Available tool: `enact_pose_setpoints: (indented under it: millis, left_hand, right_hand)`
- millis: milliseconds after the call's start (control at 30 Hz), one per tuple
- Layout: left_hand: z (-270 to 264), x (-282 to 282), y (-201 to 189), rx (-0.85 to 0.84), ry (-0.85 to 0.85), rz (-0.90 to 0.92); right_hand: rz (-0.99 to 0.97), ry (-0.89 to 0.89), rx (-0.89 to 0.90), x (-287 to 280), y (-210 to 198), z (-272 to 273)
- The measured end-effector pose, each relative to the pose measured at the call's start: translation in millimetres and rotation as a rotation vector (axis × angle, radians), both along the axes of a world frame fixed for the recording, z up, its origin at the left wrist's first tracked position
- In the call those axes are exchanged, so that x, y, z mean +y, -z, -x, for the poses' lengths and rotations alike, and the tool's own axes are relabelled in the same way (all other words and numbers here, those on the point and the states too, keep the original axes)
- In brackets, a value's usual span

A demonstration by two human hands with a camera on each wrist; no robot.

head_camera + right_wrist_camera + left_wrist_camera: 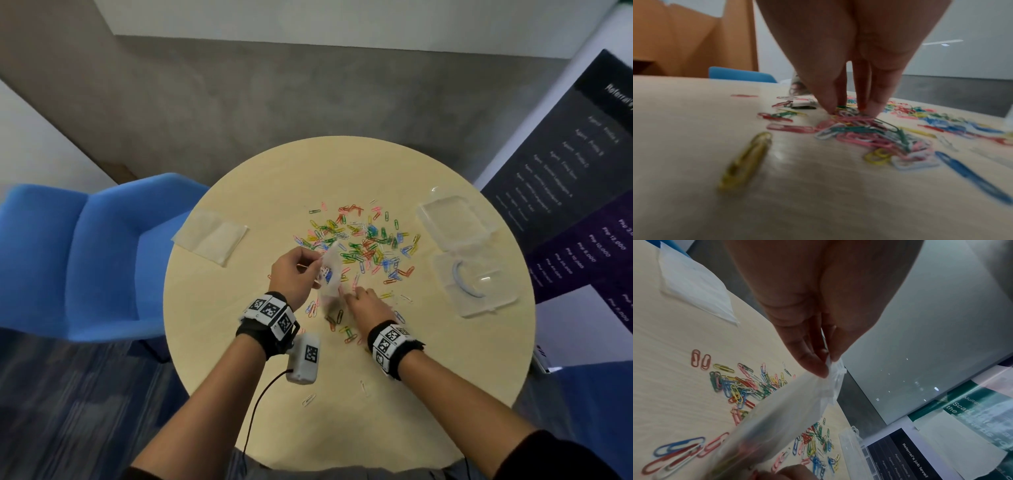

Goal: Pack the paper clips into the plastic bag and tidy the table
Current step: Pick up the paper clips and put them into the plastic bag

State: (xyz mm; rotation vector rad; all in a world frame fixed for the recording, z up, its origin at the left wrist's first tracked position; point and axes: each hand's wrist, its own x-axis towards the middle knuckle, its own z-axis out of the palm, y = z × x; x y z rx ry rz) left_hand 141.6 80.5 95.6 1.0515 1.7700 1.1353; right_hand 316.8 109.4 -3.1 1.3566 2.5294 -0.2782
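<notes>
Many coloured paper clips (370,240) lie scattered over the middle of the round beige table (445,359). My left hand (296,274) pinches the top edge of a small clear plastic bag (330,274), which hangs tilted above the clips with a few clips inside. In the left wrist view the thumb and fingers (813,365) nip the bag (789,410) at its rim. My right hand (366,303) is just right of the bag. Its fingertips (830,108) are pressed down on both sides of a clump of paper clips (869,133) on the table and pinch it.
A flat stack of clear bags (210,236) lies at the table's left. An open clear plastic box (476,287) with its lid (455,222) sits at the right. A blue chair (85,257) stands left, a dark banner (565,188) right. Stray clips (308,399) lie near me.
</notes>
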Motion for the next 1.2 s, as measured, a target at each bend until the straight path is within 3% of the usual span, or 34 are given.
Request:
enact_pose_setpoints:
  millis: [167, 300, 433, 500, 567, 600, 733, 867, 1033, 1200]
  left_hand:
    - [-1, 1, 1, -0.003, 0.014, 0.004]
    - [-4, -1, 0, 0.001, 0.023, 0.004]
    - [-5, -3, -1, 0.017, 0.036, 0.0]
    - [-5, -4, 1, 0.024, 0.04, 0.008]
    - [-4, -5, 3, 0.032, 0.047, 0.015]
    - [-5, -5, 4, 0.033, 0.051, 0.016]
    - [-10, -6, 2, 0.04, 0.076, 0.006]
    - [-13, -7, -2, 0.051, 0.076, -0.004]
    - [-13, -13, -4, -0.001, 0.102, -0.023]
    - [-8, -14, 0, -0.014, 0.063, -0.022]
  right_hand:
    - [0.088, -0.018, 0.043, 15, -3, -14]
    - [0.153, 0.212, 0.225, 32, -17, -33]
    - [0.343, 0.714, 0.637, 35, -24, -54]
    - [0.674, 0.99, 0.998, 34, -35, -57]
    - [0.968, 1.099, 1.303, 35, -54, -52]
    - [1.043, 1.076, 1.357, 36, -65, -47]
    - [1.124, 0.846, 1.342, 37, -103, -18]
    - [0.822, 0.615, 0.995, 44, -115, 6]
    - [0.718, 0.552, 0.894, 46, -117, 25]
    - [0.602, 0.453, 0.634, 39, -121, 36]
